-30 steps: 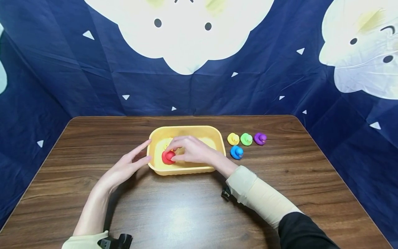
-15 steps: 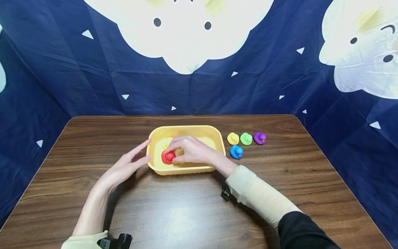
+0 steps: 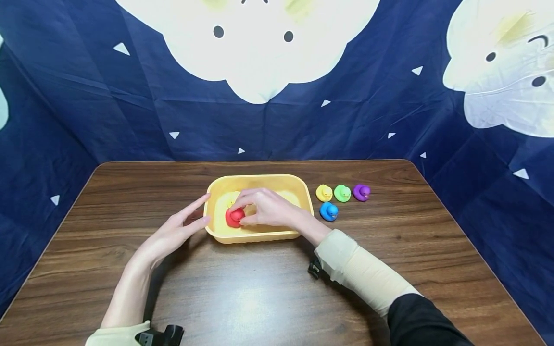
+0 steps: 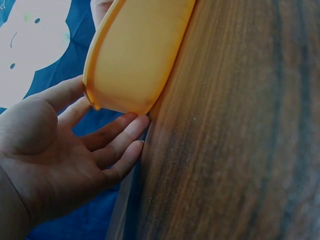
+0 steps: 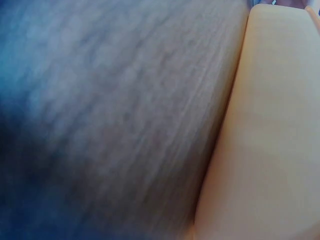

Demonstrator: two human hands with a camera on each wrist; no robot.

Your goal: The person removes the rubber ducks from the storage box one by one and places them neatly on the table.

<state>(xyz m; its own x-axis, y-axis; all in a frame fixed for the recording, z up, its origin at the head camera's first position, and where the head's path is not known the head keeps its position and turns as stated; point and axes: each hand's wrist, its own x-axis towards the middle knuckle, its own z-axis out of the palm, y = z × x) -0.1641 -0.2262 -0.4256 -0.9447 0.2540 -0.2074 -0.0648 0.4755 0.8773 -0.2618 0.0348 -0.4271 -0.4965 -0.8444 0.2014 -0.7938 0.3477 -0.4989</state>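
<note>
A yellow plastic basin [image 3: 264, 237] stands on the wooden table in the head view. My right hand [image 3: 270, 207] reaches over its right side and pinches a red rubber duck [image 3: 234, 218] near the left end, thumb on the near side and fingers on the far side. Just behind the red duck a yellow duck [image 3: 231, 199] shows partly, the rest covered by the hand. With spread, fairly straight fingers, my left hand [image 3: 175, 230] touches the basin's left end. In the left wrist view the left thumb and fingertips meet the basin's outer wall [image 4: 132, 60].
Right of the basin sit a yellow duck [image 3: 324, 193], a green duck [image 3: 342, 193], a purple duck [image 3: 361, 192] and a blue duck [image 3: 329, 211]. The wooden table [image 3: 259, 293] ends at a blue cloth backdrop [image 3: 268, 129]. The right wrist view shows only the table and basin wall.
</note>
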